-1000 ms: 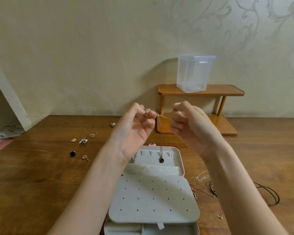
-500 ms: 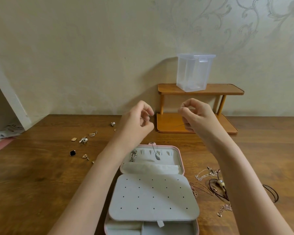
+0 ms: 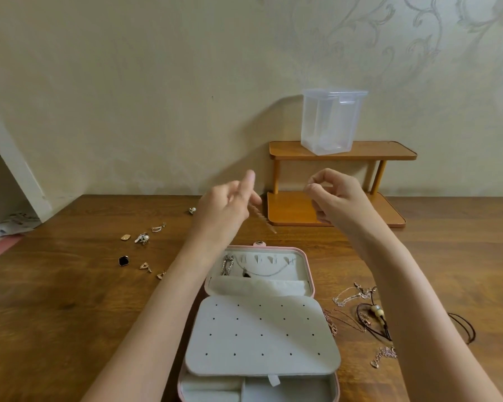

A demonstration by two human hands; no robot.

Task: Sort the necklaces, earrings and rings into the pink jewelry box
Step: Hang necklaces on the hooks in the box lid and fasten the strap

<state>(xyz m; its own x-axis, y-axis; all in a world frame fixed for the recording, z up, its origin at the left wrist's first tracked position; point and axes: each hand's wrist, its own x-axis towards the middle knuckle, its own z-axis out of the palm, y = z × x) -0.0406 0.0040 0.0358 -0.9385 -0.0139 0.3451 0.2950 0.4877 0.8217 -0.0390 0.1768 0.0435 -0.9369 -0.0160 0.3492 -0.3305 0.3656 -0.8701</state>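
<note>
Legible text, labels, brands, numbers, signs: none. Printed paper point(image 3: 12, 224) at the table's point(image 3: 70, 300) far left edge carries markings too blurred to read.

I face a cream wall point(image 3: 128, 82) with faint scroll patterns at the upper right. Below me is a brown wooden table point(image 3: 55, 314). Against the wall on it sits an orange 2-tier shelf point(image 3: 389, 150) carrying a clear plastic tub point(image 3: 330, 123). A white frame point(image 3: 15, 166) slants at left.
</note>
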